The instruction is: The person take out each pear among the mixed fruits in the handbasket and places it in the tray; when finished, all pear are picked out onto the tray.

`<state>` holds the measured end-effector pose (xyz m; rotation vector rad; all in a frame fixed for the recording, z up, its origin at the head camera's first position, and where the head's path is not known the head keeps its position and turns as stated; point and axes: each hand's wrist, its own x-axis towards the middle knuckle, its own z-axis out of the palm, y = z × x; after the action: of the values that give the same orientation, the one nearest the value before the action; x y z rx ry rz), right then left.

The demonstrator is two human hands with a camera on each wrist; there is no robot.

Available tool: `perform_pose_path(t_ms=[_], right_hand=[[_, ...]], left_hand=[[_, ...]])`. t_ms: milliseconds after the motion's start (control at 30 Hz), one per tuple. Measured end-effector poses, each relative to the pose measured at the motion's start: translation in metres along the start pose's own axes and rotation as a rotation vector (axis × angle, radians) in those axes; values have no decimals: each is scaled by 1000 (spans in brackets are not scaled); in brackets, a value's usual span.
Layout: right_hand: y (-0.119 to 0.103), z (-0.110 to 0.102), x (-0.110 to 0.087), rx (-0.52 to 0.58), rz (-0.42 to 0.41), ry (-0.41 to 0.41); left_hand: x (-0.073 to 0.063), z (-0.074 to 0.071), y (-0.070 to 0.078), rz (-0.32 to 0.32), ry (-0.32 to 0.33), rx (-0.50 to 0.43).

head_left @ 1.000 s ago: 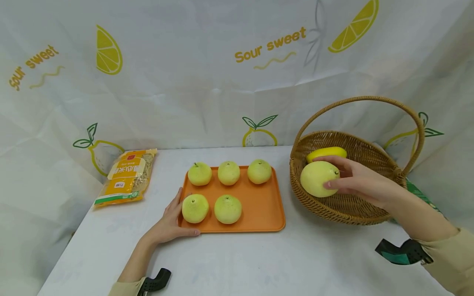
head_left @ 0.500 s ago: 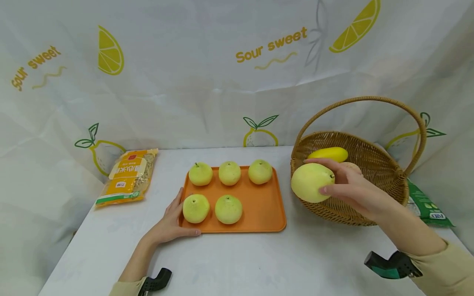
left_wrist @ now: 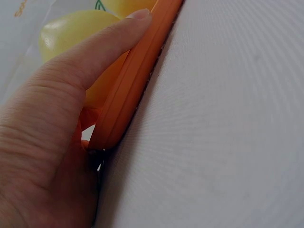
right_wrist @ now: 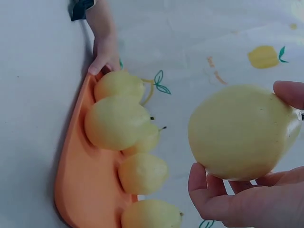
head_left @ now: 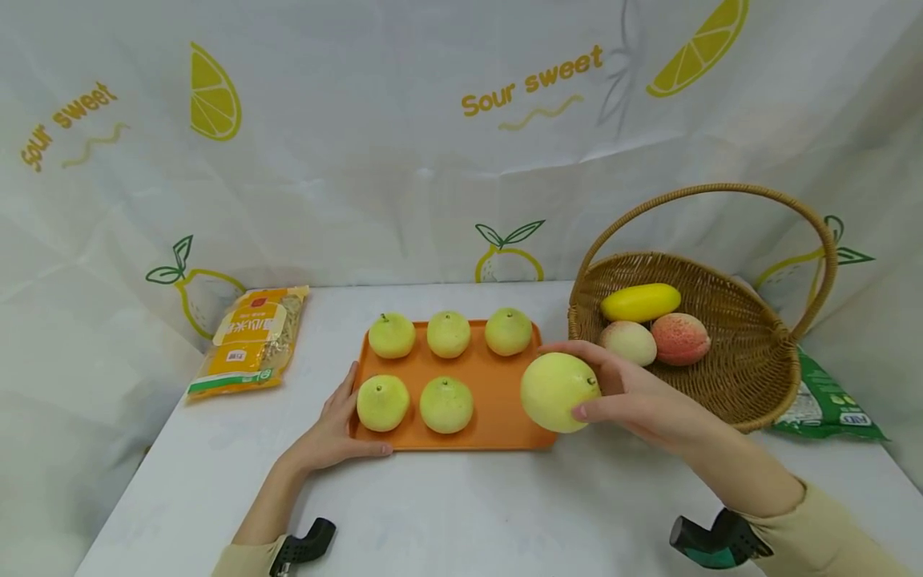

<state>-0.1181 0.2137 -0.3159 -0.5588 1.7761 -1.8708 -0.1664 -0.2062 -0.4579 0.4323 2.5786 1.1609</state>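
Note:
My right hand [head_left: 627, 393] holds a yellow-green pear [head_left: 557, 393] between thumb and fingers, above the right part of an orange tray [head_left: 505, 417]. In the right wrist view, the held pear [right_wrist: 242, 133] has fingertips underneath and the thumb near its stem end. Several similar pears stand on the tray: a back row with one pear [head_left: 449, 334] in its middle, and two in front, including a pear [head_left: 446, 405]. My left hand [head_left: 332, 429] rests against the tray's front left corner, fingers along the left side. Its thumb [left_wrist: 109, 45] lies straight along the front rim.
At right stands a wicker basket [head_left: 750, 385] with a tall handle, holding a yellow oblong fruit [head_left: 641, 302], a reddish peach [head_left: 681, 339] and a pale peach [head_left: 629, 344]. A green packet [head_left: 829, 405] lies beside it. An orange packet of grain [head_left: 248, 340] lies at back left.
My right hand has carried the pear left out of the basket to over the tray's right side, uncovering the peaches. The left hand stays at the tray's corner.

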Motion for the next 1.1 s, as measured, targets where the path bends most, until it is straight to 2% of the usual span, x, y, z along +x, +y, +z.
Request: perform_pose_path(t_ms=[100, 267, 600, 900, 1100], right_hand=[[9, 5, 6, 4, 18, 4], [24, 10, 13, -26, 97, 78], [48, 12, 26, -24, 209, 167], [67, 13, 38, -192, 285, 271], [76, 10, 43, -280, 297, 294]], left_hand=[[1, -1, 1, 1, -2, 1], [1, -2, 3, 2, -2, 7], [1, -2, 3, 7, 0, 9], [1, -2, 1, 17, 4, 2], [0, -1, 1, 10, -1, 4]])
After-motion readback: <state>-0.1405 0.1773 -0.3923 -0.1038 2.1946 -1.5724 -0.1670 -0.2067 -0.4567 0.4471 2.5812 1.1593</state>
